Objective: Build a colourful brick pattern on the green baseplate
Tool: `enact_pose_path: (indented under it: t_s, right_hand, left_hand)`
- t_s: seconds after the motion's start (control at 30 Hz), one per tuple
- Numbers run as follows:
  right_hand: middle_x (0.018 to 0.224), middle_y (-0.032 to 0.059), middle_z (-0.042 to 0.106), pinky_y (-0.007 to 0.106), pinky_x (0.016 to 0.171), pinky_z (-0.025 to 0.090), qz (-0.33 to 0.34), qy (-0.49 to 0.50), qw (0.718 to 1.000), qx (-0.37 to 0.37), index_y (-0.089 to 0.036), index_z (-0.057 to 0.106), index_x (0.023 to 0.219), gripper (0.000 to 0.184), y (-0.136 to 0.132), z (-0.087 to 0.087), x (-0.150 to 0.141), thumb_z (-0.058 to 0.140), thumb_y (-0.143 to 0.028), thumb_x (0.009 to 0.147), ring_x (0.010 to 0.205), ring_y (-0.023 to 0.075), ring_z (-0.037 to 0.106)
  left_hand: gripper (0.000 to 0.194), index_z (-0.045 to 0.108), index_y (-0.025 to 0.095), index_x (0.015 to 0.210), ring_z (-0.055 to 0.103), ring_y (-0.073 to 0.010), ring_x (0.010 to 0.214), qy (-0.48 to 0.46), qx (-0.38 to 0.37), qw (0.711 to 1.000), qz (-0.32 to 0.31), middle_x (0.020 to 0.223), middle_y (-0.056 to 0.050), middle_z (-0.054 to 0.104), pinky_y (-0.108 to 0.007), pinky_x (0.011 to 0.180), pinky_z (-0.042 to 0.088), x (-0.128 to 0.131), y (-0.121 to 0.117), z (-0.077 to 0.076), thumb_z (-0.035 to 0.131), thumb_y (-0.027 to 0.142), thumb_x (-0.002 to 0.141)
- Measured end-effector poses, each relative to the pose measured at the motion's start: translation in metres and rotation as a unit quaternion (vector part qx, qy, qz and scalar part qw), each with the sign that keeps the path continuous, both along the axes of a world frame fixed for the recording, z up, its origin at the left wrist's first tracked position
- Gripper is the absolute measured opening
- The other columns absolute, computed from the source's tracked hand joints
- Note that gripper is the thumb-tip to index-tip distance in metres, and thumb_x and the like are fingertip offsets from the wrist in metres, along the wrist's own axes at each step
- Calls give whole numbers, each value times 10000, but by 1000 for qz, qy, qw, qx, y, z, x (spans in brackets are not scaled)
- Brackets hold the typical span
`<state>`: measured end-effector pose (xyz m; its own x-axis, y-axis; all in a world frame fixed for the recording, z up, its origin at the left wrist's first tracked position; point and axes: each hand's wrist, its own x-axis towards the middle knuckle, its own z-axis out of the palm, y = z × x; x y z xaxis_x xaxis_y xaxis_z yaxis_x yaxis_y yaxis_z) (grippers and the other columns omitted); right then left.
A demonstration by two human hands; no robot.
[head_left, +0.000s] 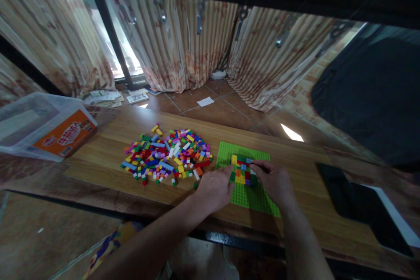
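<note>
A green studded baseplate [243,148] lies on the wooden board, with a patch of joined toy bricks [241,179] in yellow, red, blue, orange and green at its middle. At the plate's left side, my left hand [215,189] reaches in with a finger stretched to the left edge of the bricks. My right hand [277,180] comes from the right, thumb and finger pinched together at the upper right corner of the bricks. Whatever sits in that pinch is too small and covered to make out. Both hands hide parts of the plate.
Left of the plate spreads a loose pile of many-coloured bricks [164,157]. A clear plastic bin [49,105] with an orange label stands at the far left. Dark flat panels [348,197] lie at the right. The board's front edge [147,212] runs beneath my forearms.
</note>
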<state>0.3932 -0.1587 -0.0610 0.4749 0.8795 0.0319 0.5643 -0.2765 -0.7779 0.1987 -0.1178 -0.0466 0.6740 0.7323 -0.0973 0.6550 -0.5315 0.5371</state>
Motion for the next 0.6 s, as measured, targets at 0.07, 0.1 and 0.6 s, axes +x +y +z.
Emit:
enact_pose_path:
  t_s: [0.07,0.1,0.6]
  right_hand:
    - [831,63,729,340,722,483,20,-52,998,4,-199,750,877,285,0,-2,1,595,-414,772,745,211,650]
    - [874,68,729,350,764,483,32,-78,996,8,-203,749,883,272,0,-3,1,579,-390,782,790,216,654]
    - [890,57,701,339,780,490,47,-125,990,37,-227,759,836,242,2,-8,-1,566,-361,777,804,199,646]
  left_hand:
    - [492,446,169,1350,659,-271,964,4,1,1000,-1,1099,-112,682,-404,838,538,0,0,0,485,266,869]
    - [494,443,171,1353,659,-275,964,6,1,1000,-1,1102,-112,680,-409,836,539,0,0,1,484,265,869]
    - [507,425,163,1364,653,-287,1005,6,-7,1000,-5,1157,-126,664,-429,861,538,0,0,0,487,267,871]
